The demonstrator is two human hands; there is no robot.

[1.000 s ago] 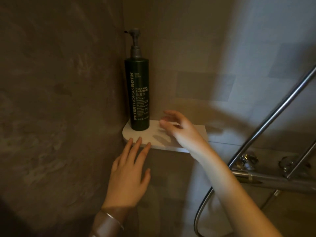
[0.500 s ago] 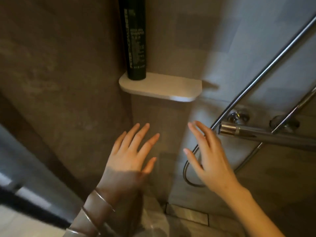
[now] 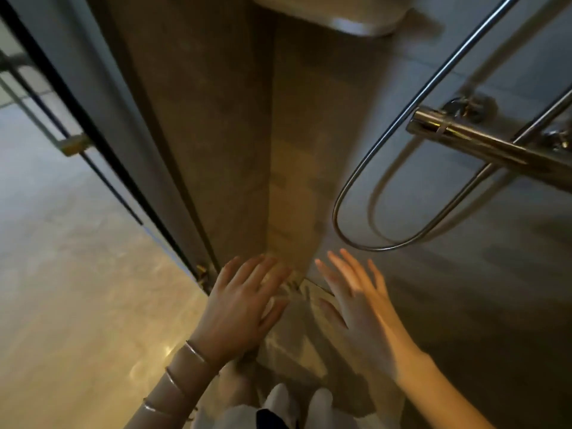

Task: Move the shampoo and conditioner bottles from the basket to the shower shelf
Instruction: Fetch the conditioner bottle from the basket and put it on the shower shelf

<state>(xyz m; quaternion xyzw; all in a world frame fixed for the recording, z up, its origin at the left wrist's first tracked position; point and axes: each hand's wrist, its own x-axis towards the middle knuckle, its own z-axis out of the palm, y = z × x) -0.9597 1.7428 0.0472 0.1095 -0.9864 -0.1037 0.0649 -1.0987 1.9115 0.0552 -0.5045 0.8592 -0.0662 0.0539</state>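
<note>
Only the underside and front edge of the white shower shelf point(image 3: 349, 17) show at the top of the head view; the dark shampoo bottle that stood on it is out of frame. No basket or other bottle is visible. My left hand point(image 3: 241, 305) and my right hand point(image 3: 362, 308) hang low in front of the wall corner, side by side, fingers spread, palms down, holding nothing. The picture is blurred by motion.
A chrome shower hose point(image 3: 349, 224) loops down the right wall under a chrome mixer bar point(image 3: 483, 144). A dark-framed glass door point(image 3: 102, 144) stands at the left, with pale floor point(image 3: 71, 305) beyond. White slippers point(image 3: 297, 400) show at the bottom.
The view has tilted sharply downward: the shelf has slid to the top edge and the shampoo bottle has left the frame. Both hands have dropped away from the shelf toward the floor.
</note>
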